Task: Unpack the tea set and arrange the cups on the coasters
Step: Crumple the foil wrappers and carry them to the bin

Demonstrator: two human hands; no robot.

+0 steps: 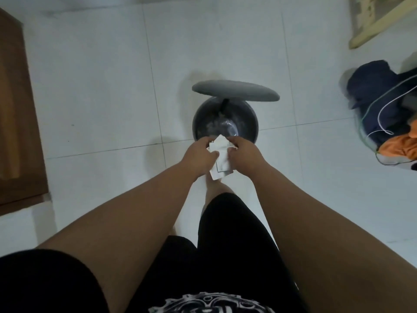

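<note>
I stand over a round grey pedal bin [248,123] on the white tiled floor, its lid [234,91] raised. Both hands hold a bundle of white wrapping paper [220,154] just above the bin's near rim. My left hand [199,154] grips the paper's left side and my right hand [243,152] grips its right side. The paper is crumpled at the top and hangs down between my wrists. Clear plastic lies inside the bin. No cups, coasters or tea set are in view.
A brown wooden cabinet [15,114] lines the left edge. A pile of dark and orange clothes with white cords [388,109] lies at the right. A pale wooden frame [381,21] sits at the top right. My leg in black shorts is below the hands.
</note>
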